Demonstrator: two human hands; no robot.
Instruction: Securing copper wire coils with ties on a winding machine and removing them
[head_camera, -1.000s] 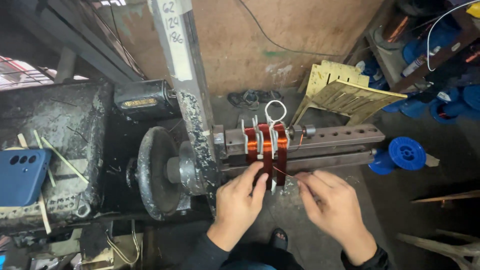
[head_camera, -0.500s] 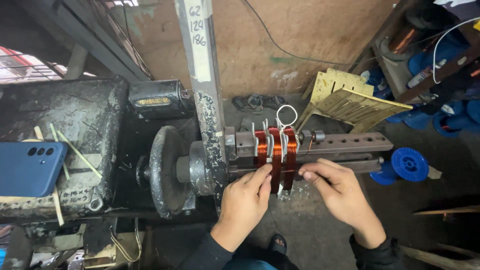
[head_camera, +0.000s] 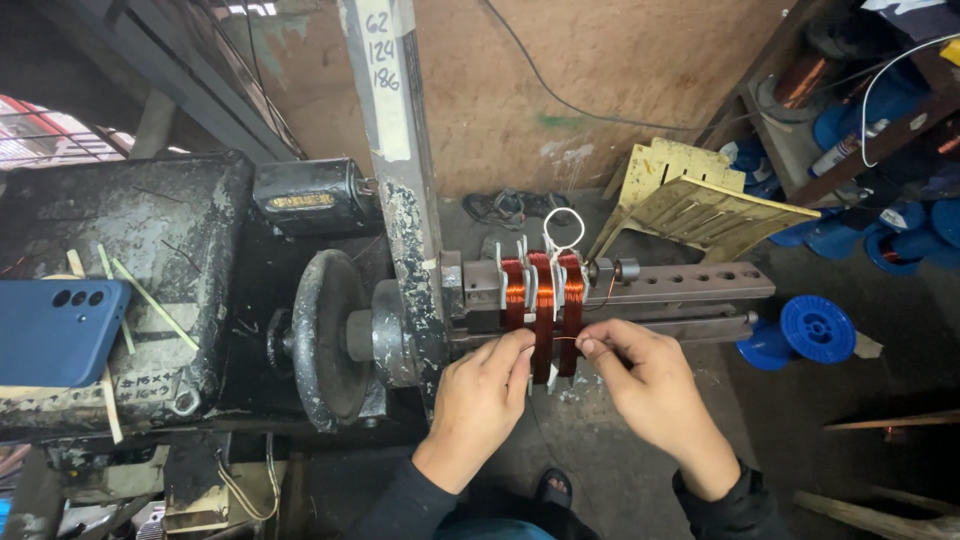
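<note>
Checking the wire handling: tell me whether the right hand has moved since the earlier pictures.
Yes. The right hand has closed in leftward and up to the copper coils.

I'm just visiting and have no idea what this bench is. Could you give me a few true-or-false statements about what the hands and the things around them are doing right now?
1. Both hands are at the copper wire coils on the winding former. True: the left hand and right hand meet under them.
2. The right hand pinches a thin copper wire. True.
3. There are five coils on the former. False: three coils sit side by side.
4. A blue phone lies on the dark machine housing at the left. True.
5. The blue spool at the right is in the right hand. False: it lies apart, beyond the end of the perforated metal bar.
</note>
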